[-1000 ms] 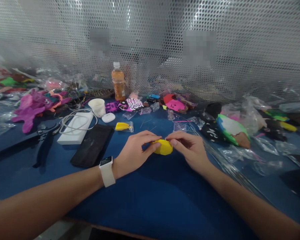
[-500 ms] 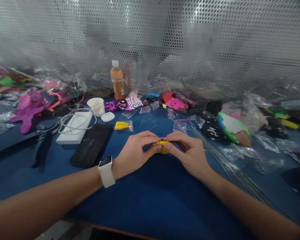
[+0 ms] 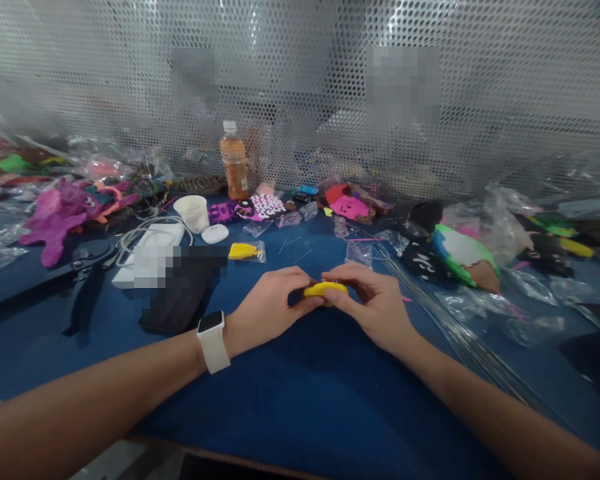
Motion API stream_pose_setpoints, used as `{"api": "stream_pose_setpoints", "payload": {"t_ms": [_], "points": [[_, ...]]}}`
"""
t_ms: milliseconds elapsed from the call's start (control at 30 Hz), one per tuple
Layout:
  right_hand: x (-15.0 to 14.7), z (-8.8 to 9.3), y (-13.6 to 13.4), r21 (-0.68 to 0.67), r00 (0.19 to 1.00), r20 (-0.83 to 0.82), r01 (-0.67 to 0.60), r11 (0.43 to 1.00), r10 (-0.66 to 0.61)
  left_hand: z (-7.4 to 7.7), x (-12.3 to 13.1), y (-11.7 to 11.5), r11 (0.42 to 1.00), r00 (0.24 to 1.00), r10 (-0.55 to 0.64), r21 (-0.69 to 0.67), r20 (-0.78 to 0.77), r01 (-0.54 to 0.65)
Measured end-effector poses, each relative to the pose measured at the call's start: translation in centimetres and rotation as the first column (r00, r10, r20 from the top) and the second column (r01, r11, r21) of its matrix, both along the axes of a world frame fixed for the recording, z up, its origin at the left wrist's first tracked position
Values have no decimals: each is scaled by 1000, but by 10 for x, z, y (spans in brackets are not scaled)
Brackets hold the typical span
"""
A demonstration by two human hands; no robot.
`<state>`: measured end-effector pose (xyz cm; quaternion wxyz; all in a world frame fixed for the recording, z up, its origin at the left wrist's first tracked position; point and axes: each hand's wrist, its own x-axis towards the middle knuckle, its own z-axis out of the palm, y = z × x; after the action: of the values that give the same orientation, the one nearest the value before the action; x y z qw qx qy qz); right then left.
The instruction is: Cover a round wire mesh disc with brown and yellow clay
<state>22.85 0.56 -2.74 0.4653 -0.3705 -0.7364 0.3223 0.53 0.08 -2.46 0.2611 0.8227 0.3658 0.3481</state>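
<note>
A small, rounded piece of yellow modelling clay (image 3: 326,289) is held between my two hands, just above the blue table. My left hand (image 3: 274,300) pinches its left end between thumb and fingers. On the other side, my right hand (image 3: 371,300) has its thumb pressed on the near face, with the fingers curled over behind. The underside and far face of the clay are hidden from me. Beyond my left hand lies a clear packet of yellow clay (image 3: 244,251), with several thin wires (image 3: 296,249) to the right of it.
On the left are pliers (image 3: 83,273), a phone (image 3: 183,293), a white box with a cable (image 3: 153,250) and a paper cup (image 3: 193,212). A drink bottle (image 3: 235,160) stands behind. Long metal rods (image 3: 460,333) and a green-edged clay piece (image 3: 467,257) are at right.
My fingertips have drawn apart a little at the top, and more of the yellow clay shows, looking wider and flatter. Both hands stay in nearly the same place.
</note>
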Motion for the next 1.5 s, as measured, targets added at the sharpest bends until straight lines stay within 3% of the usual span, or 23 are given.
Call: {"api": "stream_pose_setpoints", "payload": {"t_ms": [133,200,267,333,400,467,567,633,733,867,967,1267,1433,1500], "points": [[4,5,0,83,998,20,-58,995,56,-2,-4,2,991,998,-36,128,-43,41],[7,9,0,107,983,17,-182,977,182,2,-7,2,964,994,-54,256,-94,76],[11,12,1,84,948,-47,-310,947,314,9,-10,1,934,980,-96,323,-176,149],[14,13,3,58,923,-162,-344,937,349,14,-12,0,925,958,-145,309,-247,219],[16,11,6,52,929,-228,-288,956,292,15,-12,1,936,950,-136,279,-281,216],[17,9,8,58,953,-185,-231,971,238,11,-10,3,947,952,-86,272,-293,170],[17,11,10,92,991,3,-130,987,131,4,-7,6,960,958,-57,248,-281,130],[16,14,10,190,984,178,-50,980,16,1,-6,6,968,961,-66,216,-267,126],[15,19,8,331,909,375,54,942,-184,1,-6,3,971,949,-84,188,-305,146],[12,18,4,320,780,564,95,942,-270,0,-5,-2,979,922,-104,126,-373,162],[9,13,-2,412,669,652,83,908,-357,-4,-4,-6,988,910,-79,91,-407,126],[-4,3,-9,321,536,799,0,947,-271,-10,-1,-7,993,896,-96,25,-434,119],[2,6,-7,288,537,803,27,957,-257,8,-6,-1,985,969,-158,37,-189,168],[5,8,-4,278,552,794,45,960,-256,15,-11,4,957,955,-279,55,-98,285]]}}
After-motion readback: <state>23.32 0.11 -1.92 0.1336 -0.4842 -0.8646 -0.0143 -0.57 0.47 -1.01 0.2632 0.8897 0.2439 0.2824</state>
